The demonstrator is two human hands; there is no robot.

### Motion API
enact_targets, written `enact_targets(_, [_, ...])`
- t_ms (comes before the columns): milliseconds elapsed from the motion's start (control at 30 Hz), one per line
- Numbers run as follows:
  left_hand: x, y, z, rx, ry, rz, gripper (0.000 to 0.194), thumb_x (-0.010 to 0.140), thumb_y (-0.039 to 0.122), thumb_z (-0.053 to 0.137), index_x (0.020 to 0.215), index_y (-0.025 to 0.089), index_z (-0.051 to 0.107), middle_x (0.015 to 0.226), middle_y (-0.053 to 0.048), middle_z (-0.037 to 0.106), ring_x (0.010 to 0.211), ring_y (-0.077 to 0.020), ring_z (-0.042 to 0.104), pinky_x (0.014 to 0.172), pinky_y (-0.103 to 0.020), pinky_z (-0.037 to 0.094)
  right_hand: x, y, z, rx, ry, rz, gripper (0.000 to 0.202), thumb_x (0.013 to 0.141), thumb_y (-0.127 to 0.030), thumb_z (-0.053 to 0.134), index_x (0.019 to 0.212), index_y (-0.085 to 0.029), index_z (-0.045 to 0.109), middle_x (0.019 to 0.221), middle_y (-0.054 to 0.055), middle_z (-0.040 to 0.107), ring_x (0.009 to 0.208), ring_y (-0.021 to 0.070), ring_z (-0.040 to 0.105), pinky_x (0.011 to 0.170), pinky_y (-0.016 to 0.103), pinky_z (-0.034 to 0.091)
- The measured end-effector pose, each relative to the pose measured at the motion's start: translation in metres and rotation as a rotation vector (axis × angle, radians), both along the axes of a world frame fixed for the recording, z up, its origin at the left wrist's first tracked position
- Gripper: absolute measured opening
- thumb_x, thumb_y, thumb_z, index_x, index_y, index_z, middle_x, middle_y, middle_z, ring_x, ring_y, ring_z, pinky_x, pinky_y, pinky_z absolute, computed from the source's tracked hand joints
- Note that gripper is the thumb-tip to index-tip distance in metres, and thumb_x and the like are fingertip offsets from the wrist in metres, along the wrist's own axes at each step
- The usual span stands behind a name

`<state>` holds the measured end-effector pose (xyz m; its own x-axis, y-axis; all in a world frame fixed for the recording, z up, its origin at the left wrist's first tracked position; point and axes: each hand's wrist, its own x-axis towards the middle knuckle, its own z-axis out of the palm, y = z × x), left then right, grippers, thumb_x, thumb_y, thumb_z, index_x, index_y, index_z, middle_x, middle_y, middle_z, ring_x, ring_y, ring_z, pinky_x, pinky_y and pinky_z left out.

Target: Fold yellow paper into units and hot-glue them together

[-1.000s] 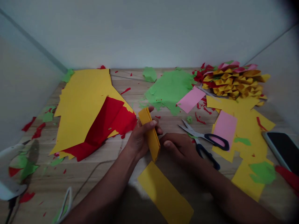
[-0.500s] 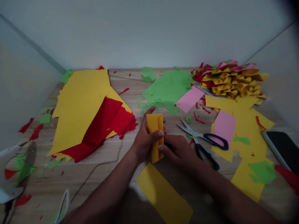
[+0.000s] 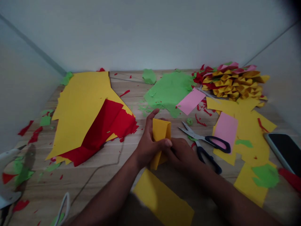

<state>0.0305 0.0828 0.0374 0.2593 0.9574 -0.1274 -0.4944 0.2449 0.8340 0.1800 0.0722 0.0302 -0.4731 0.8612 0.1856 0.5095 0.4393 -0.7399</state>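
Observation:
A folded piece of yellow paper [image 3: 159, 130] is held upright in front of me, between both hands. My left hand [image 3: 148, 144] wraps it from the left, its thumb across the front and its index finger raised behind. My right hand [image 3: 180, 152] grips its right side lower down; those fingertips are partly hidden by the paper and my left thumb. Below my hands, a flat yellow paper rectangle [image 3: 164, 199] lies on the table. Scissors [image 3: 202, 139] with dark handles rest with blades apart just right of my right hand.
Large yellow sheets [image 3: 80, 103] and crumpled red paper [image 3: 101, 128] lie at left. Green paper [image 3: 168, 91] lies at the back, beside a pink rectangle [image 3: 191, 101]. A pile of folded pieces [image 3: 235, 83] stands back right. A phone [image 3: 284, 150] is at right, a glue gun [image 3: 9, 182] at left.
The folded yellow paper has shifted slightly right and turned, its right side now standing more open. My right fingers have moved in behind my left thumb. The view has shifted slightly.

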Motion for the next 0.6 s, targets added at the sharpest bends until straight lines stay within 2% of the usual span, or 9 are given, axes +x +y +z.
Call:
enact_targets(100, [0.004, -0.0011, 0.0046, 0.0, 0.03, 0.022, 0.101, 0.059, 0.026, 0.092, 0.144, 0.037, 0.039, 0.126, -0.004, 0.056, 0.098, -0.0189, 0.061, 0.083, -0.028, 0.053, -0.0002, 0.0014, -0.0007, 0.012, 0.002, -0.114, 0.042, 0.097, -0.042, 0.04, 0.062, -0.021, 0.048, 0.052, 0.0, 0.052, 0.047, 0.012, 0.041, 0.049, 0.027, 0.025])
enact_targets(267, [0.0052, 0.0045, 0.0046, 0.082, -0.057, 0.096, 0.093, 0.062, 0.03, 0.091, 0.14, 0.037, 0.04, 0.121, -0.002, 0.055, 0.105, -0.018, 0.059, 0.091, -0.028, 0.049, 0.0008, 0.0048, 0.0048, -0.01, 0.034, -0.27, 0.037, 0.091, -0.039, 0.047, 0.059, -0.02, 0.051, 0.05, -0.001, 0.05, 0.047, 0.0109, 0.041, 0.048, 0.025, 0.026])
enact_targets(367, [0.0045, 0.0059, 0.0008, 0.155, -0.072, 0.04, 0.09, 0.063, 0.033, 0.091, 0.139, 0.038, 0.043, 0.125, -0.002, 0.053, 0.111, -0.0193, 0.057, 0.096, -0.03, 0.048, 0.0029, 0.0064, 0.0055, -0.055, 0.042, -0.301, 0.037, 0.088, -0.041, 0.051, 0.058, -0.019, 0.053, 0.049, -0.001, 0.05, 0.046, 0.0113, 0.042, 0.047, 0.025, 0.026])
enact_targets(500, [0.006, 0.0011, -0.0002, 0.144, -0.024, -0.051, 0.092, 0.064, 0.019, 0.088, 0.141, 0.041, 0.043, 0.131, -0.001, 0.054, 0.112, -0.0197, 0.057, 0.096, -0.03, 0.048, 0.0049, 0.0072, 0.004, -0.107, 0.039, -0.314, 0.035, 0.085, -0.043, 0.054, 0.06, -0.019, 0.056, 0.052, 0.0, 0.056, 0.048, 0.0134, 0.048, 0.048, 0.025, 0.03])
enact_targets(600, [0.0065, -0.0009, 0.003, 0.085, 0.002, -0.028, 0.082, 0.067, 0.013, 0.082, 0.139, 0.038, 0.051, 0.13, -0.001, 0.059, 0.112, -0.0199, 0.059, 0.096, -0.029, 0.047, 0.0036, 0.0061, 0.0051, -0.091, 0.06, -0.353, 0.027, 0.083, -0.039, 0.055, 0.066, -0.019, 0.062, 0.057, 0.001, 0.063, 0.052, 0.0141, 0.053, 0.05, 0.025, 0.033])
